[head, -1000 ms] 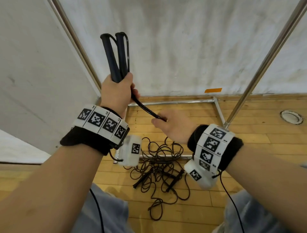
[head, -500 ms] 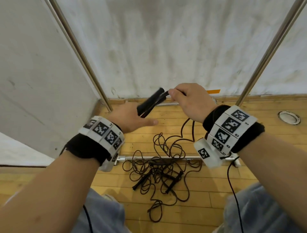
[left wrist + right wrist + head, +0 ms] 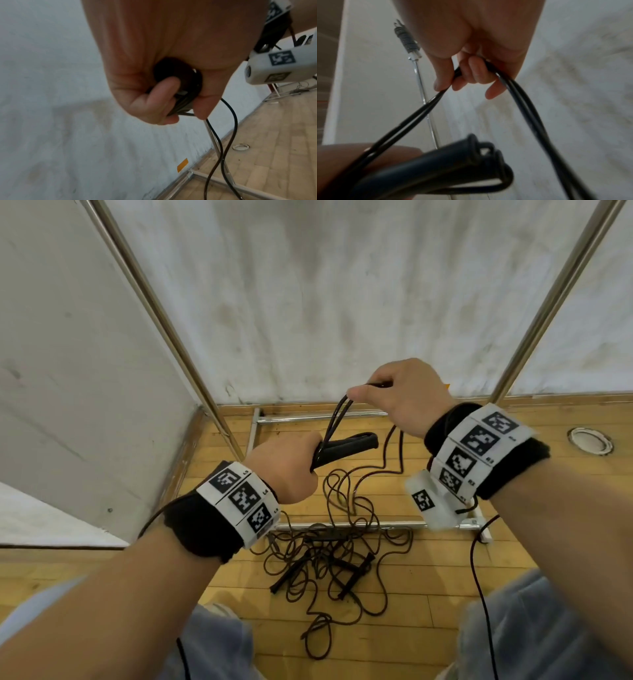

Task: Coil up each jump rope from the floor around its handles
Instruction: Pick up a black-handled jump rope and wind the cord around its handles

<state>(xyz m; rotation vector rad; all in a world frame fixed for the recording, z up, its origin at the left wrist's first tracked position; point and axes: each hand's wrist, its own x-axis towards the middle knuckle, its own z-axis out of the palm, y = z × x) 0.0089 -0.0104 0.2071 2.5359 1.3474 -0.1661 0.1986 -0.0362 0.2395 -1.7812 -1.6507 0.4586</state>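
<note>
My left hand [image 3: 291, 463] grips the two black handles [image 3: 346, 448] of one jump rope side by side, lying almost level and pointing right. My right hand [image 3: 394, 398] is just above and to the right of them and pinches the doubled black cord [image 3: 337, 419] that rises from the handles. In the right wrist view that cord [image 3: 423, 113] runs through the curled fingers [image 3: 476, 70] and falls away on the other side. The left wrist view shows the handle ends [image 3: 178, 82] inside my fist. More rope lies tangled on the floor [image 3: 329, 556] with loose handles in it.
A metal frame stands around the spot: slanted poles [image 3: 161, 320] left and right and low bars [image 3: 346, 525] on the wooden floor. White cloth walls close the back and left. A round floor fitting [image 3: 589, 441] sits at right. My knees are at the bottom edge.
The handles have gone from upright to nearly level and lower. My right hand rose from below the handles to above them, carrying the cord over.
</note>
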